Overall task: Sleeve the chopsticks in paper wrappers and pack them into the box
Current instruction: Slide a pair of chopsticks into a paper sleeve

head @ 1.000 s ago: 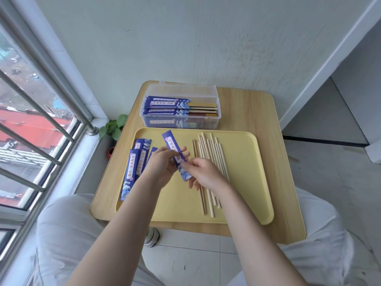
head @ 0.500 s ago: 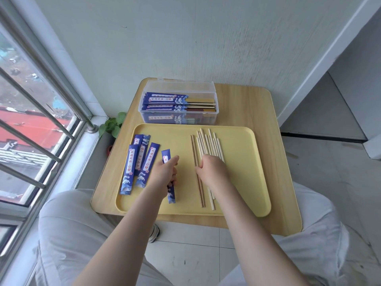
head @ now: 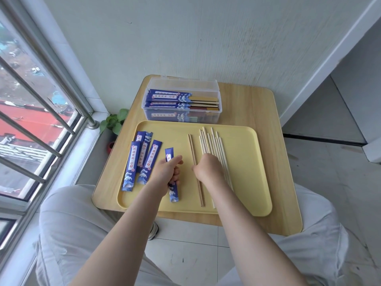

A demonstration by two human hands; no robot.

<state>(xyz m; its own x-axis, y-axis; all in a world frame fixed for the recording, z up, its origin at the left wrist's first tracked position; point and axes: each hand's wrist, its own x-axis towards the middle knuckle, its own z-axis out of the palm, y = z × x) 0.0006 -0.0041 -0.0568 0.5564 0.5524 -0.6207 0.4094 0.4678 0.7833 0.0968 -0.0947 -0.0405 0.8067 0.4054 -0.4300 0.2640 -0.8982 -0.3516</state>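
Note:
My left hand (head: 167, 172) grips a blue paper wrapper (head: 171, 174) that stands lengthwise over the yellow tray (head: 247, 182). My right hand (head: 207, 169) lies curled over the pile of bare wooden chopsticks (head: 210, 145) on the tray, its fingers hidden underneath. A darker pair of chopsticks (head: 194, 168) lies just left of that hand. Three more blue wrappers (head: 142, 159) lie at the tray's left. The clear plastic box (head: 182, 104) behind the tray holds several sleeved chopsticks.
The tray and box sit on a small wooden table (head: 278, 129) against a white wall. A window with metal bars (head: 31, 112) is to the left, with a small green plant (head: 114, 121) below the table's corner. My knees flank the table.
Both hands came down from holding the wrapper together above the tray. My left hand kept the wrapper and lowered it; my right hand let go and moved onto the bare chopsticks.

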